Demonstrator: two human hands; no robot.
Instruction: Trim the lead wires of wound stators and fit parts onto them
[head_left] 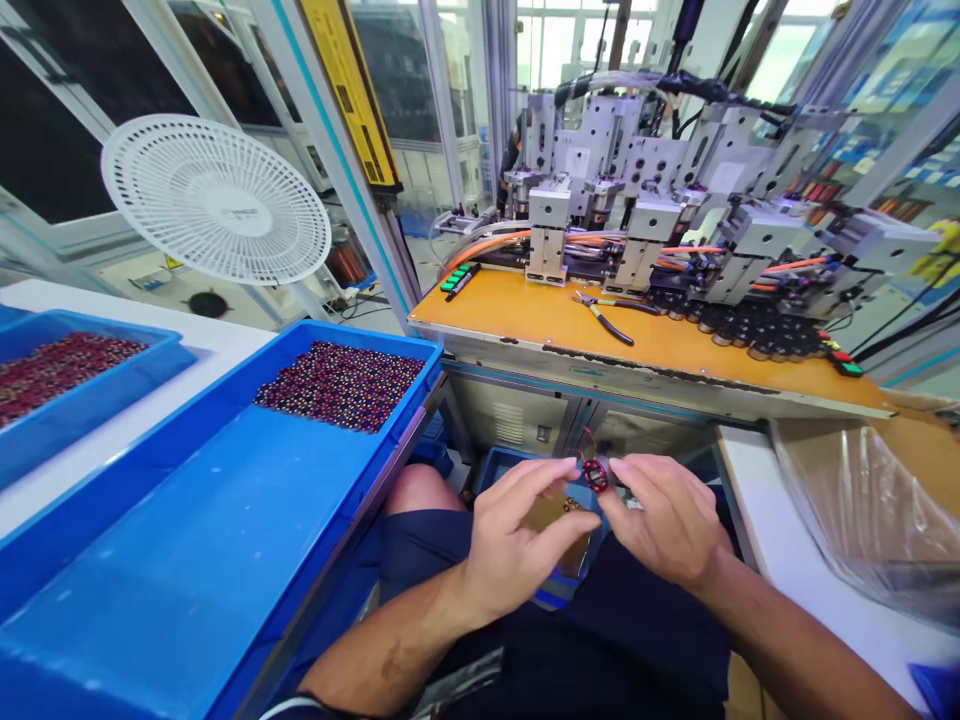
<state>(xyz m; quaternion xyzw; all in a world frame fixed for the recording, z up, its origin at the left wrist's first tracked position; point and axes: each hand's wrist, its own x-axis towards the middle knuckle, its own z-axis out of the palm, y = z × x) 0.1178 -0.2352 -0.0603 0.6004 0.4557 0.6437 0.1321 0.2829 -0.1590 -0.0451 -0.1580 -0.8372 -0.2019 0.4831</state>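
Observation:
A small round motor stator [595, 476], black with red copper windings, is held up above my lap. My right hand [667, 515] pinches its right side between thumb and fingers. Thin loose wire ends rise from its upper left. My left hand [521, 535] is just left of the stator, with thumb and index finger apart. The left index fingertip is close to the wire ends; whether it touches them I cannot tell. Below the hands, partly hidden, is a blue bin [499, 462] with small copper-coloured pieces in it.
At left, a long blue tray [187, 540] has many wound stators [341, 385] at its far end; another blue tray [161, 350] stands beyond. Pliers [606, 318] and black cylindrical parts [772, 330] lie on the orange bench [495, 310] before a machine [645, 220]. A white fan [236, 210] stands left; plastic wrap [847, 510] lies right.

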